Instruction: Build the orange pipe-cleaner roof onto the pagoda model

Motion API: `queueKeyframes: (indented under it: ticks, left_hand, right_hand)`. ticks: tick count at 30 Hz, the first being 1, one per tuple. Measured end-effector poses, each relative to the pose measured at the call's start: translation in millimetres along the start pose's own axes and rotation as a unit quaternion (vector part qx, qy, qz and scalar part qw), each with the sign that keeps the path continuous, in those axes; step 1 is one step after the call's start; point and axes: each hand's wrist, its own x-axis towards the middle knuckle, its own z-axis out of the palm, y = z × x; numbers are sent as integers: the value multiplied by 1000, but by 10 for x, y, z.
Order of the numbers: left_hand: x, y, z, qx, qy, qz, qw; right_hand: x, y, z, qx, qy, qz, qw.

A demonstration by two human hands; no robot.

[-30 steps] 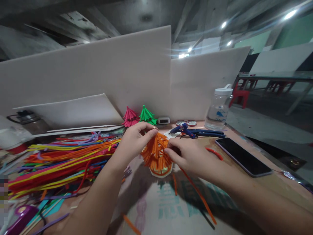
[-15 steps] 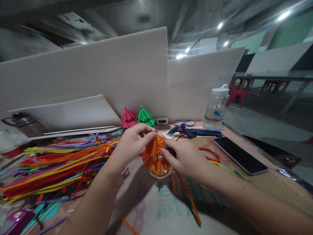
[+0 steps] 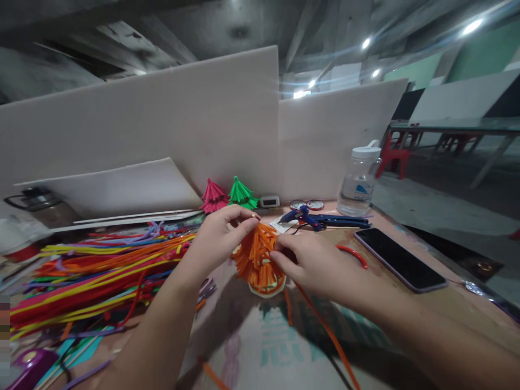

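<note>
Left hand point(image 3: 221, 233) and right hand point(image 3: 303, 257) pinch one orange cone point(image 3: 257, 262) in narrow grips, two other cones point(image 3: 242, 196) behind it.

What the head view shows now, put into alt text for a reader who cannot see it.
A person's left hand pinches the top of an orange pipe-cleaner tree while the right hand is curled at its side. Loose multicoloured pipe cleaners lie to the left and a smartphone to the right; behind stand a pink tree and a green tree.
</note>
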Motion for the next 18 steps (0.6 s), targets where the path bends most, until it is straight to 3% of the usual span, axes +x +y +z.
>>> queueKeyframes:
  ticks: [7, 13, 18]
  left_hand:
    - [-1, -33, -6, -15, -9, -6, 1000]
    - [-42, 36, -91, -7, 36, -16, 999]
    - [-75, 158, -88, 1, -42, -15, 999]
  right_hand:
    - [-21, -72, 53, -19, 16, -11, 1000]
    - [-47, -65, -47, 15, 44, -5, 999]
    - [-40, -44, -25, 35, 63, -31, 997]
